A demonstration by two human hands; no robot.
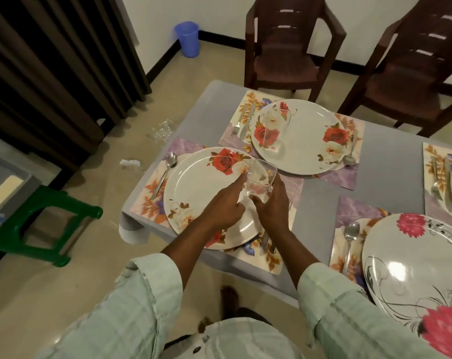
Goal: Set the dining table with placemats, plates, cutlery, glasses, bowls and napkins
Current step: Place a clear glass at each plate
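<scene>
Near the middle of the frame, both hands are around a clear square-sided drinking glass. The right hand grips its lower part with curled fingers, and the left hand touches its left side with the index finger stretched out and the other fingers bent. The glass is tilted, its long axis runs from lower left to upper right, and the open mouth points to the upper part of the frame. It is over the right edge of a white round plate with red roses, which lies on a floral placemat at the corner of the grey table. A second clear glass lies on the farther rose plate
</scene>
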